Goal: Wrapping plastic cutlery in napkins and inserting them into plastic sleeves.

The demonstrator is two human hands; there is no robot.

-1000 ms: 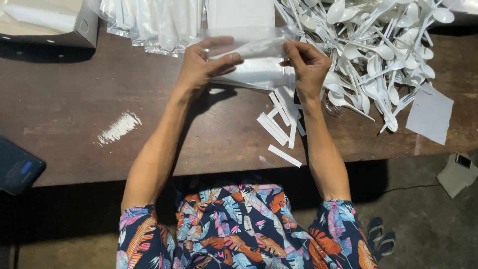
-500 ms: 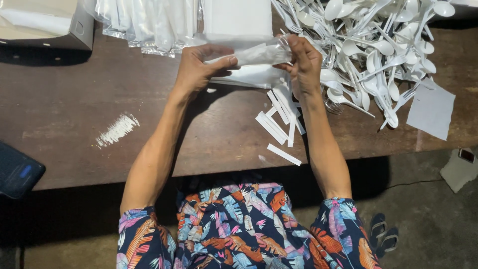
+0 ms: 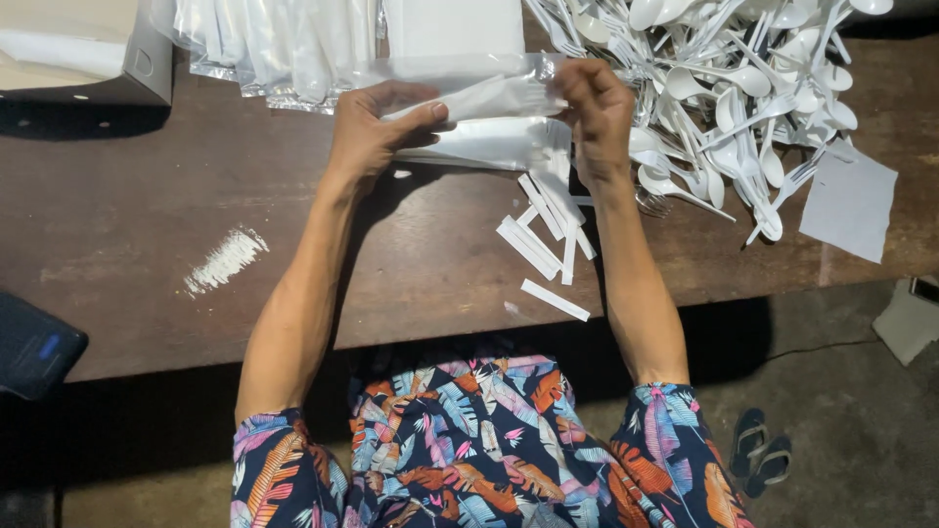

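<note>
Clear plastic sleeve [image 3: 489, 93] with white cutlery inside is held just above the brown wooden table [image 3: 147, 235], the left hand [image 3: 377, 127] pinching its left end and the right hand [image 3: 597, 108] pinching its right end. Loose white plastic spoons and forks [image 3: 743, 88] lie heaped just right of it, and paper strips [image 3: 543, 240] lie scattered below.

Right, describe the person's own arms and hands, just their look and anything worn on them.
Both arms are bare from the wrist up to short sleeves in a dark fabric printed with leaves in orange, blue, pink and white. The left hand and the right hand wear no gloves. No watch, bracelet or ring shows on either. The same leaf print covers the lap below.
</note>
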